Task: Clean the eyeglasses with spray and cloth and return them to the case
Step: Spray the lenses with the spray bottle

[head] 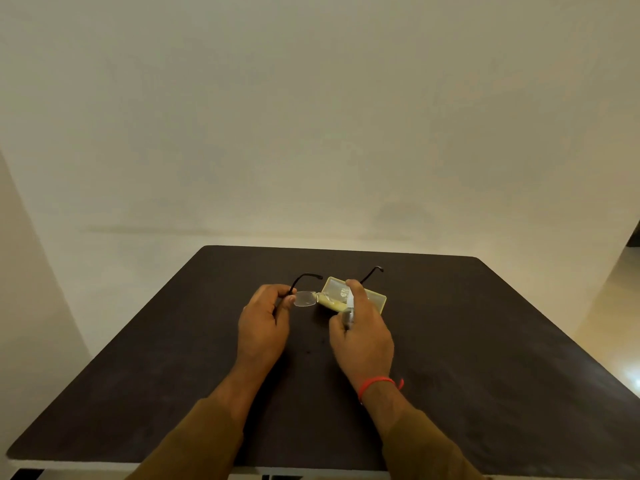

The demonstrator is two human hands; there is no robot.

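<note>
The rimless eyeglasses [305, 298] with thin black arms are held above the dark table [485, 341], arms unfolded and pointing away from me. My left hand [265, 323] grips them at the left hinge. My right hand [362, 332] is wrapped around a small clear spray bottle [349, 311], index finger on its top, close to the right lens, which the hand hides. Behind both lies the pale yellow case [375, 299], open and flat on the table. I cannot pick out a cloth.
A plain light wall stands behind the table's far edge. A red thread circles my right wrist [377, 382]. Bare dark tabletop lies to the left, right and front of my hands.
</note>
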